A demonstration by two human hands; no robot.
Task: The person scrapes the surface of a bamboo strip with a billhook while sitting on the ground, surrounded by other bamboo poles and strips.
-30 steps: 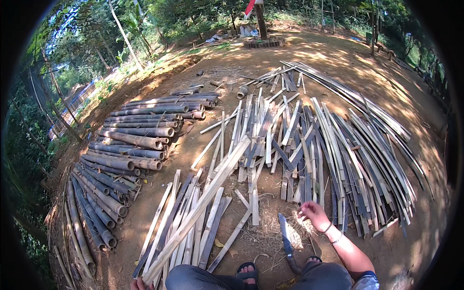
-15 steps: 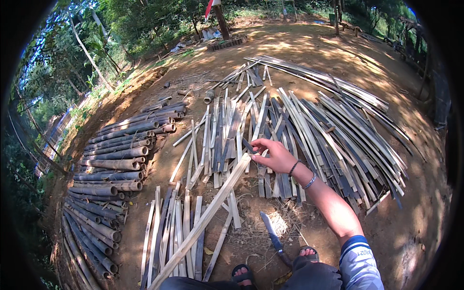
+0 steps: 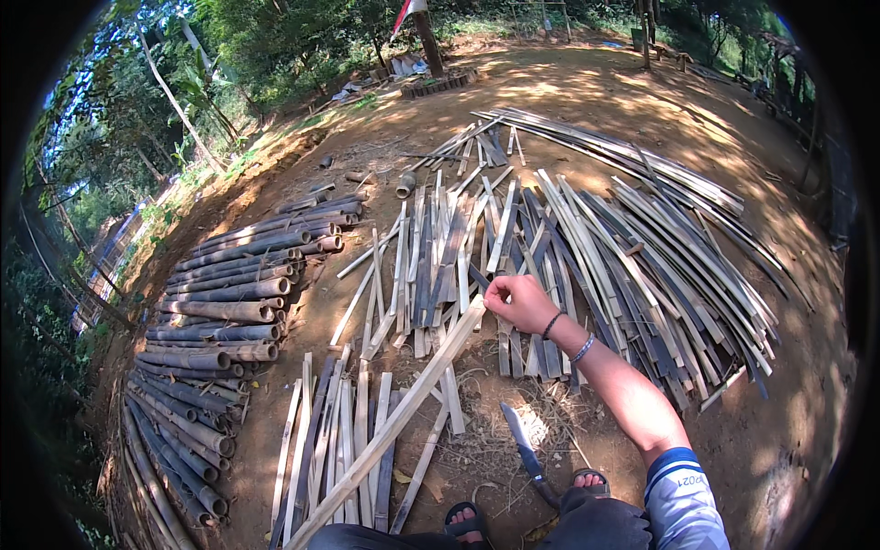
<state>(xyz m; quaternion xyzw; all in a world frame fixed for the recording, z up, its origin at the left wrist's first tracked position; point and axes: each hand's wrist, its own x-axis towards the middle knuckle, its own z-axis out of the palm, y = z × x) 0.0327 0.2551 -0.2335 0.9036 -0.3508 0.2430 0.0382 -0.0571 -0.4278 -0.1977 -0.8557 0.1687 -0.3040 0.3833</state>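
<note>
A long pale split bamboo strip (image 3: 394, 423) slants up from the lower left, in front of my legs, its upper end raised over the ground. At that end is my right hand (image 3: 521, 303), its fingers curled together in a pinch against the tip. Part of the grip is hidden behind my knuckles. Just beyond my fingertips shows a short dark strip (image 3: 478, 276); whether I touch it cannot be made out. My left hand is out of view, and the strip's lower end leaves the picture. Near my feet lies a machete (image 3: 522, 447) with a dark handle.
Split bamboo strips (image 3: 596, 257) spread in a wide pile ahead and to the right. More strips (image 3: 344, 440) lie close on the left. Beyond them are stacked whole bamboo poles (image 3: 215, 312). Shavings (image 3: 486, 449) litter the ground around the blade. A post (image 3: 428, 46) stands at the back.
My right hand's fingers have curled in more tightly at the strip's end. The view has shifted slightly, so the piles appear a little farther right and lower.
</note>
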